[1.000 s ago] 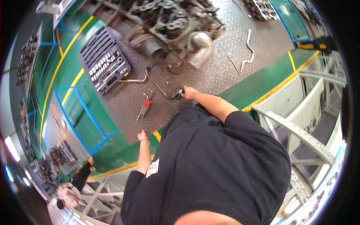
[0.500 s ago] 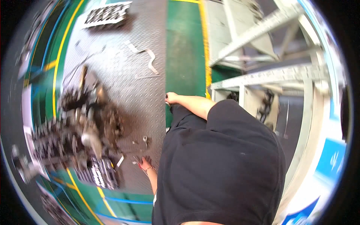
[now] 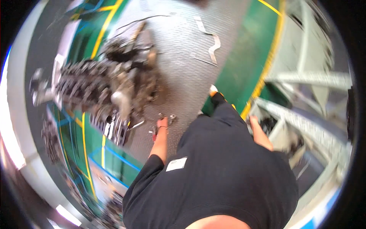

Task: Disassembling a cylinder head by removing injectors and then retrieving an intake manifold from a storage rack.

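Note:
My left hand reaches down to the metal-plate worktop, its fingers drawn together at a small metal piece; blur hides exactly what they grip. Just right of it lies a ring-ended metal part. Something red shows beside my left wrist. Lowered at my right side, my right hand is near the pale metal frame, and its fingers are too blurred to read. To the left of my left hand stands a large, dark engine assembly with rows of valve-train parts and a rounded metal pipe.
A bent metal strip and a thin rod lie on the worktop further off. A pale strip is by the engine. The pale steel frame rises at right, beyond the green floor and its yellow line.
The view has swung, so the engine sits further right. My right hand has left the worktop's edge and dropped to my side. My left hand has moved forward to the small parts, fingers closing.

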Available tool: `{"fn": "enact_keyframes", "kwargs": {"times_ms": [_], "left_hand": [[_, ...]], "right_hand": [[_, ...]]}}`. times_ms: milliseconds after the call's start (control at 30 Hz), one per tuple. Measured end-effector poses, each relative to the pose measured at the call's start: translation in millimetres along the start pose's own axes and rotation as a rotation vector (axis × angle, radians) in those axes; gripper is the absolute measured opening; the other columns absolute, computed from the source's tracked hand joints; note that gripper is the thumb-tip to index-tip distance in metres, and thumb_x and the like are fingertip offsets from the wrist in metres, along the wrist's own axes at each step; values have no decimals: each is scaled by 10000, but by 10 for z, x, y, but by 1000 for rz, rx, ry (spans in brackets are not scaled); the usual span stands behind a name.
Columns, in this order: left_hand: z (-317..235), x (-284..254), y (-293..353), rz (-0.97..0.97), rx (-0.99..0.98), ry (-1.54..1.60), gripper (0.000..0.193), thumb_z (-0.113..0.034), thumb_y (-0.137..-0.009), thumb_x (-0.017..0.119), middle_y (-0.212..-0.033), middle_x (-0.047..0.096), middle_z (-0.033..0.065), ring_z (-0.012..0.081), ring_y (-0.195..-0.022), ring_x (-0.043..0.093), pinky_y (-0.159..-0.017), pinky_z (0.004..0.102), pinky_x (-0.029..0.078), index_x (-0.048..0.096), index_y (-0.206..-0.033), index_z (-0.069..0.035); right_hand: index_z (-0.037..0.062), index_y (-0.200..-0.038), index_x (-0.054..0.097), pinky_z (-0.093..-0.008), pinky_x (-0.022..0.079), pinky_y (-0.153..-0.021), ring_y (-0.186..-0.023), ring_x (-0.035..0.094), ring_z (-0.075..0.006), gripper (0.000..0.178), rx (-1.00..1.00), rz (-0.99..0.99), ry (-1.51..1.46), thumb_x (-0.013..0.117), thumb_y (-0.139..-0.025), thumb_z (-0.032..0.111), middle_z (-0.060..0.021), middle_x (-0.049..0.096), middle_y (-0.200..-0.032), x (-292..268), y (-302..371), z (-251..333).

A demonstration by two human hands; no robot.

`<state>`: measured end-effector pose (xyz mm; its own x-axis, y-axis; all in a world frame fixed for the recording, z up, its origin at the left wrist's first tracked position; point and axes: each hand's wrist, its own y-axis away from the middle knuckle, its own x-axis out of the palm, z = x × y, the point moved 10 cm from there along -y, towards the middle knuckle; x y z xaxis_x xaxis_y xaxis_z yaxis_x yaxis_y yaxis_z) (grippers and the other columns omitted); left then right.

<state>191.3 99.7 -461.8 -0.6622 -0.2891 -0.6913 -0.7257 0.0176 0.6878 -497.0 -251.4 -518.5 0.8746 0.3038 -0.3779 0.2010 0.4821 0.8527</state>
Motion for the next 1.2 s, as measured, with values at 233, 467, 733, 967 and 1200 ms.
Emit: {"fn": "enact_keyframes", "kwargs": {"times_ms": [233, 467, 733, 967, 1200], "left_hand": [[263, 33, 324, -68, 25, 305, 387, -248, -745, 709, -995, 730, 196, 340, -971, 698, -875, 390, 533, 715, -1040, 2], [481, 461, 183, 137, 112, 585, 356, -195, -766, 718, -1008, 730, 188, 305, -979, 691, -898, 366, 516, 711, -1056, 12], [584, 475, 262, 197, 134, 696, 286, -144, -820, 659, -818, 725, 113, 216, -659, 699, -539, 331, 544, 691, -1042, 34], [549, 179, 436, 268, 53, 828, 184, -82, -855, 615, -815, 704, 111, 226, -643, 693, -515, 336, 541, 663, -1012, 0], [705, 309, 589, 198, 6, 734, 195, -88, -877, 597, -875, 691, 146, 293, -700, 711, -554, 385, 562, 592, -1044, 12]], "right_hand": [[31, -1217, 562, -367, 551, -646, -783, 690, -251, 350, 9, 162, -146, 514, -964, 269, -130, 688, -1020, 348, 793, 466], [25, -1231, 542, -346, 563, -636, -784, 698, -239, 312, -117, 48, -144, 512, -983, 211, -119, 676, -987, 265, 1306, 825], [66, -1158, 613, -342, 502, -578, -693, 662, -216, 265, -53, 21, -107, 537, -950, 213, -76, 681, -881, 199, 1692, -3], [42, -1250, 547, -392, 574, -691, -833, 696, -278, 328, -2, 36, -234, 496, -982, 225, -145, 686, -1008, 320, 1548, -276], [23, -1280, 502, -356, 566, -676, -816, 703, -261, 362, -235, 177, -337, 548, -980, 219, -155, 693, -1035, 412, 1677, 74]]}}
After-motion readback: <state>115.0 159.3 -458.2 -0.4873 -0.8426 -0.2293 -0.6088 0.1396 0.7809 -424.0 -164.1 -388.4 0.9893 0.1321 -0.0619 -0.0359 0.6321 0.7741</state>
